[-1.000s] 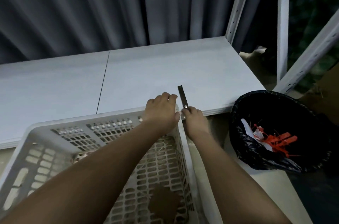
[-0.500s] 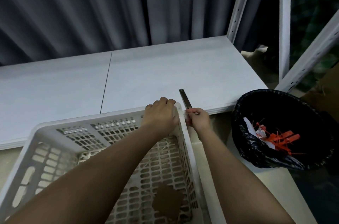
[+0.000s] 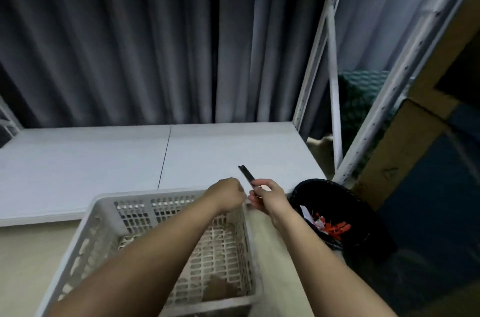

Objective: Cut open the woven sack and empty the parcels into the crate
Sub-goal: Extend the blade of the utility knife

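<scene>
Gripping the knife (image 3: 246, 176) low on its handle, the right hand (image 3: 267, 197) pinches it; the left hand (image 3: 228, 196) is curled, seemingly holding nothing. Thin, stiff, probably light, it needs a firm handle hold above the crate (image 3: 109, 202).

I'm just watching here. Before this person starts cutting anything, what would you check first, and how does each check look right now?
1. Cutter in hand: ok. The right hand grips the knife, which points up and away over the shelf.
2. Blade out: cannot tell, the picture is too blurred.
3. Other hand away from the knife: not ok. The left hand is curled close beside it, over the crate's corner.
4. Crate ready: ok. The white crate stands open below the hands; a brown patch lies on its floor.
5. Sack within reach: not ok. No sack is in view.
6. Waste bin nearby: ok. The black bin stands to the right.
</scene>
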Available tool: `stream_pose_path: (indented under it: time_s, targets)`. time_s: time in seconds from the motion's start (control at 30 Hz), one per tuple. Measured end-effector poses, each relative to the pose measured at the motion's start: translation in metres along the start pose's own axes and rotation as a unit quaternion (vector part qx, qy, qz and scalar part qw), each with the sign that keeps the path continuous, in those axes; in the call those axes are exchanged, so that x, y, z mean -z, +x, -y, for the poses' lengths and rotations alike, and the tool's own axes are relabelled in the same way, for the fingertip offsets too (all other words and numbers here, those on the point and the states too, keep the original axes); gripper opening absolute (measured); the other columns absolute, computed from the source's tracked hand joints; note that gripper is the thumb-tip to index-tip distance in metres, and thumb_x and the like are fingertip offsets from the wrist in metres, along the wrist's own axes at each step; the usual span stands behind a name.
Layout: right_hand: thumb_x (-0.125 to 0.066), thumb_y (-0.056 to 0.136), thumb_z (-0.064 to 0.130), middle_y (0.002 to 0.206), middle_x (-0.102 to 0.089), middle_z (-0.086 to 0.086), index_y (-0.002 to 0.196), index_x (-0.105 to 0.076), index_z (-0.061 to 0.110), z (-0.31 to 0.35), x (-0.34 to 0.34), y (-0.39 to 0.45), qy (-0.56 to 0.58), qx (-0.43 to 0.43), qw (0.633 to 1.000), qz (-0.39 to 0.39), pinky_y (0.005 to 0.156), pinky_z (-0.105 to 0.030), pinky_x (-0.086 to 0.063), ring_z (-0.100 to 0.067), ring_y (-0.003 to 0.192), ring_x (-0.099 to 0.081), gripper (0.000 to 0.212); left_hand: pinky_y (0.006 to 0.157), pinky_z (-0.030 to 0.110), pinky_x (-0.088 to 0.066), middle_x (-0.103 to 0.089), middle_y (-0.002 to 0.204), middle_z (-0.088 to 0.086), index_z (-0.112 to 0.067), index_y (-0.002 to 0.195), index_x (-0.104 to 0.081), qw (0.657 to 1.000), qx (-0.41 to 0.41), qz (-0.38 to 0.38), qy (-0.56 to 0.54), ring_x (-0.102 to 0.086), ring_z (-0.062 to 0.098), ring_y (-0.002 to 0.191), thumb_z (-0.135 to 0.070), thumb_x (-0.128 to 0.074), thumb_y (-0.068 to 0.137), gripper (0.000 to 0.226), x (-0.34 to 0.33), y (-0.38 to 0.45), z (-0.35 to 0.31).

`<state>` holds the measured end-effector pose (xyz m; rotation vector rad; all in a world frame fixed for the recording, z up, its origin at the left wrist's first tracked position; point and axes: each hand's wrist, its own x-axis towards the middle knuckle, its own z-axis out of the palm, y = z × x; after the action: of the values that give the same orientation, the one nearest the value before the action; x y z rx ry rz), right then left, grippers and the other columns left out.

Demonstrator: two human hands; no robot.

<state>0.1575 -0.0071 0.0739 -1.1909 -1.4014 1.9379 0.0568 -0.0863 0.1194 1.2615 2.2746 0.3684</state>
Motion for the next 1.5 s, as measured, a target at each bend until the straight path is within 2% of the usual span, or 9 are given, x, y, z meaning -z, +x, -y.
stream_pose_path:
  time_s: [0.13,0.37,0.57,0.67,0.83,1.03,1.13,1.23,1.5]
  targets:
    - [-0.048,0.095,0.002,0.074,-0.059,-0.005,0.122,-0.041,0.018,0.031,-0.023,-0.088,0.038,0.004,0.999,0.038,0.056,-0.018,-0.051,-0.014,0.059,-0.052,0.032,0.055,0.025,-0.033,-0.050,0.062,0.003,-0.015,0.062,-0.049,0.987,0.015,0.015,-0.159,-0.048,0.020,0.063,-0.032,-0.049,0.089,0.032,0.020,-0.069,-0.011]
    - [-0.049,0.095,0.000,0.076,-0.070,-0.006,0.122,-0.045,0.009,0.031,-0.053,-0.204,0.154,0.039,0.984,0.080,0.064,-0.019,-0.057,-0.010,0.064,-0.067,0.029,0.066,0.027,-0.047,-0.057,0.048,-0.001,-0.015,0.062,-0.056,0.884,0.027,-0.094,-0.457,-0.054,0.017,0.051,-0.016,-0.047,0.094,0.033,0.031,-0.168,-0.009]
    - [-0.051,0.091,-0.007,0.084,-0.064,-0.014,0.123,-0.043,0.007,0.006,-0.069,-0.286,0.158,0.055,0.975,0.148,0.061,-0.018,-0.058,-0.009,0.056,-0.068,0.035,0.040,0.015,-0.043,-0.058,0.066,0.005,-0.011,0.070,-0.058,0.821,-0.002,-0.140,-0.554,-0.054,0.008,0.042,-0.008,-0.052,0.094,0.025,0.033,-0.249,0.009]
    - [-0.052,0.091,-0.006,0.087,-0.061,-0.013,0.118,-0.042,0.008,-0.009,-0.073,-0.317,0.139,0.050,0.971,0.188,0.063,-0.023,-0.059,-0.013,0.059,-0.068,0.031,0.041,0.014,-0.043,-0.057,0.062,0.001,-0.013,0.074,-0.060,0.835,-0.013,-0.122,-0.537,-0.053,0.010,0.051,-0.007,-0.055,0.093,0.020,0.028,-0.280,0.024]
    - [-0.037,0.099,0.021,0.061,-0.051,-0.004,0.103,-0.052,0.012,-0.023,-0.081,-0.347,0.133,0.012,0.964,0.231,0.047,-0.022,-0.044,-0.013,0.046,-0.048,0.018,0.037,0.017,-0.043,-0.056,0.045,0.002,-0.007,0.084,-0.060,0.843,-0.062,-0.049,-0.531,-0.048,0.009,0.030,-0.008,-0.052,0.095,0.013,0.008,-0.318,0.043]
    - [-0.034,0.101,0.015,0.064,-0.054,-0.005,0.098,-0.053,0.008,-0.045,-0.089,-0.363,0.123,0.048,0.964,0.230,0.046,-0.020,-0.041,-0.014,0.050,-0.054,0.020,0.033,0.016,-0.032,-0.042,0.035,-0.002,-0.008,0.080,-0.058,0.862,-0.072,-0.075,-0.496,-0.037,0.011,0.026,-0.005,-0.049,0.096,0.019,-0.010,-0.339,0.056]
    - [-0.034,0.100,0.018,0.058,-0.048,0.000,0.090,-0.047,0.012,-0.052,-0.085,-0.359,0.152,0.012,0.955,0.253,0.047,-0.023,-0.020,-0.010,0.042,-0.040,0.017,0.051,0.017,-0.045,-0.056,0.055,0.000,0.002,0.096,-0.062,0.884,-0.075,-0.111,-0.447,-0.053,0.007,0.047,-0.005,-0.054,0.093,0.011,-0.014,-0.338,0.060]
    - [-0.031,0.098,0.018,0.053,-0.039,0.003,0.077,-0.038,0.013,-0.057,-0.079,-0.357,0.165,-0.012,0.948,0.272,0.046,-0.024,-0.010,-0.008,0.039,-0.024,0.023,0.073,0.019,-0.043,-0.060,0.074,-0.004,-0.008,0.090,-0.065,0.889,-0.083,-0.147,-0.425,-0.054,0.006,0.072,-0.008,-0.056,0.093,0.009,-0.016,-0.336,0.061]
    - [-0.035,0.101,0.015,0.053,-0.036,0.003,0.098,-0.051,0.007,-0.067,-0.070,-0.345,0.097,0.087,0.960,0.248,0.035,-0.012,-0.016,-0.001,0.037,-0.020,0.018,0.072,0.014,-0.046,-0.064,0.073,-0.002,-0.021,0.077,-0.065,0.884,-0.070,-0.187,-0.423,-0.060,0.006,0.073,-0.014,-0.054,0.094,0.022,-0.028,-0.331,0.062]
